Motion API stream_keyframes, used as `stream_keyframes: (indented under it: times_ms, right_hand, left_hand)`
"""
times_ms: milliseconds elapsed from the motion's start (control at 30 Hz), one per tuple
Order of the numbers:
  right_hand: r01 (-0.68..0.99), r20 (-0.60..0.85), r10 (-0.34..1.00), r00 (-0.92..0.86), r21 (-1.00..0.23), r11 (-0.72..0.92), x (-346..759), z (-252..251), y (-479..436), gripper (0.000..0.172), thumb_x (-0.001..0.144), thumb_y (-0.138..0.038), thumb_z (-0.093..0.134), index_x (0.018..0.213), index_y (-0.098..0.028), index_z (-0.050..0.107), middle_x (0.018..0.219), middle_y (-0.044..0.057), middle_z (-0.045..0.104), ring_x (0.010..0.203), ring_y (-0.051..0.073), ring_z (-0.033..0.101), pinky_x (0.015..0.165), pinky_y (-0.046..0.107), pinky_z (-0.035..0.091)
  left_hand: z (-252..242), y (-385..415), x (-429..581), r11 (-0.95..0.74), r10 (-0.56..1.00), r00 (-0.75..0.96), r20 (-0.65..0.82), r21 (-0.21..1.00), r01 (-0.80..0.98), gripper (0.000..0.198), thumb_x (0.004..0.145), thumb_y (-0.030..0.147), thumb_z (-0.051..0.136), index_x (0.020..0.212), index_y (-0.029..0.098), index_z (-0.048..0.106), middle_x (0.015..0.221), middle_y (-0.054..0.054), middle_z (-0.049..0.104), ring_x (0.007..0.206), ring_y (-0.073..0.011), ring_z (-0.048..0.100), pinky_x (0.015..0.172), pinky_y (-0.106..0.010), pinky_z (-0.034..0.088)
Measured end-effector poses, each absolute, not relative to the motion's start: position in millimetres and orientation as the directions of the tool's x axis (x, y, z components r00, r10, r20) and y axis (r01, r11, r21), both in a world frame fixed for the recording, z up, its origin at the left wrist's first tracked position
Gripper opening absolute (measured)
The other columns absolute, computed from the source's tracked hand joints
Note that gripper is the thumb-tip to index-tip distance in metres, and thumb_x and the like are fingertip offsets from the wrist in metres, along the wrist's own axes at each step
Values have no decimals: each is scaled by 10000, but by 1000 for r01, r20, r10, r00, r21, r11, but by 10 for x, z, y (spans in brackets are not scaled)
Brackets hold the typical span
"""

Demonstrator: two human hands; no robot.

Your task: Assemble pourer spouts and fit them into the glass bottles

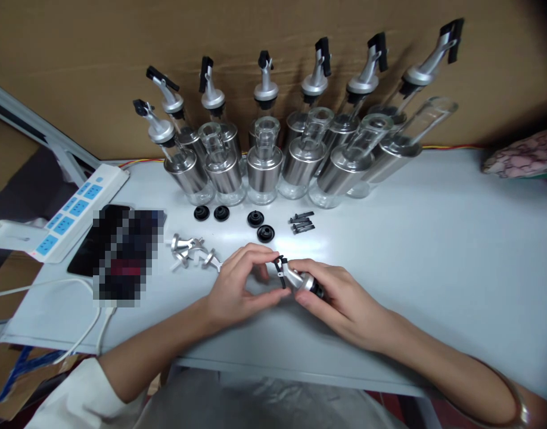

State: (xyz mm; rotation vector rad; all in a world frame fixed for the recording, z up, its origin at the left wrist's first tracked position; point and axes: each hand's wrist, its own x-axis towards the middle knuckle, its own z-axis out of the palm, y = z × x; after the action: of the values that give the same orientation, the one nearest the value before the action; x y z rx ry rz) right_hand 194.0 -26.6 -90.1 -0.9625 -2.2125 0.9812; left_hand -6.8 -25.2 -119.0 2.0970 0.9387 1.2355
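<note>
Near the table's front edge, my right hand (340, 298) is closed round a silver pour spout (295, 277) with a black stopper at its base. My left hand (242, 280) pinches a black lever (279, 274) between thumb and fingertips, against the spout's tip. Left of my left hand lie several loose silver spouts (190, 250). Beyond my hands are black round caps (255, 218) and a small group of black levers (302, 221). Behind them stand glass bottles with steel bands (264, 170); the back ones carry spouts with black levers, and several in front have open necks.
At the left are a white power strip (79, 208) with a plugged-in charger (14, 238), a dark phone (88, 250), a partly blurred device and white cables. A cardboard wall (121, 36) rises behind the bottles. A patterned cloth item (524, 152) lies at the far right.
</note>
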Motion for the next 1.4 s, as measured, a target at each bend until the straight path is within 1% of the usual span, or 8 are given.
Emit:
stream_keyframes:
  times_ms: [300, 467, 733, 967, 1100, 1200, 1300, 1400]
  right_hand:
    - [406, 157, 767, -622, -773, 487, 1925, -904, -256, 296, 983, -396, 396, 990, -168, 585, 736, 43, 691, 590, 146, 592, 588, 253, 444]
    - [437, 135, 739, -660, -732, 523, 1903, -911, -264, 308, 981, -402, 364, 843, -184, 532, 643, 22, 612, 527, 142, 517, 541, 257, 403]
    - [494, 104, 707, -699, -645, 583, 1934, -944, -261, 338, 982, -431, 321, 804, -196, 486, 607, 28, 577, 554, 167, 526, 545, 270, 410]
    - [472, 179, 682, -709, -598, 648, 1924, -919, -230, 339, 988, -419, 315, 777, -208, 476, 569, 16, 553, 536, 167, 515, 533, 264, 399]
    - [447, 229, 684, -693, -608, 656, 1925, -922, -227, 300, 977, -389, 345, 757, -217, 456, 562, -1, 544, 524, 156, 504, 545, 265, 402]
    - [434, 259, 705, -660, -634, 639, 1923, -928, -245, 219, 954, -327, 401, 773, -216, 455, 613, 3, 569, 558, 153, 514, 573, 269, 428]
    - [419, 295, 744, -599, -676, 606, 1913, -931, -269, 83, 934, -246, 440, 915, -200, 506, 780, 45, 625, 696, 170, 570, 648, 283, 481]
    - [392, 289, 774, -563, -731, 558, 1901, -921, -284, 133, 922, -171, 448, 1022, -207, 527, 892, 64, 637, 795, 173, 604, 710, 288, 512]
  left_hand:
    - [-1179, -281, -43, -660, 750, 344, 565, 680, 319, 373, 769, 204, 677, 1116, 190, 541, 908, -40, 640, 609, -101, 577, 604, -267, 536]
    - [-1182, -288, -46, -662, 745, 360, 561, 686, 302, 416, 744, 154, 646, 1144, 190, 539, 951, -54, 641, 603, -96, 572, 599, -265, 537]
    - [-1147, -317, -43, -645, 755, 387, 529, 703, 299, 447, 729, 99, 627, 1161, 186, 551, 994, -72, 665, 568, -84, 572, 631, -290, 546]
    - [-1151, -309, -52, -670, 737, 394, 549, 668, 324, 460, 732, 115, 638, 1176, 201, 552, 1008, -69, 693, 559, -87, 589, 671, -307, 556]
    - [-1149, -286, -70, -715, 697, 413, 587, 614, 335, 425, 786, 183, 655, 1197, 193, 548, 982, -76, 710, 553, -96, 592, 639, -306, 547]
    - [-1133, -273, -86, -736, 676, 417, 608, 585, 340, 400, 838, 228, 654, 1221, 190, 544, 974, -81, 713, 566, -102, 592, 629, -297, 540]
    - [-1114, -266, -90, -744, 668, 385, 637, 567, 353, 363, 869, 207, 640, 1218, 178, 545, 893, -60, 716, 591, -112, 602, 639, -289, 531]
    - [-1091, -265, -81, -748, 662, 343, 667, 559, 356, 249, 901, 169, 590, 1148, 191, 568, 817, -37, 717, 645, -131, 635, 631, -276, 526]
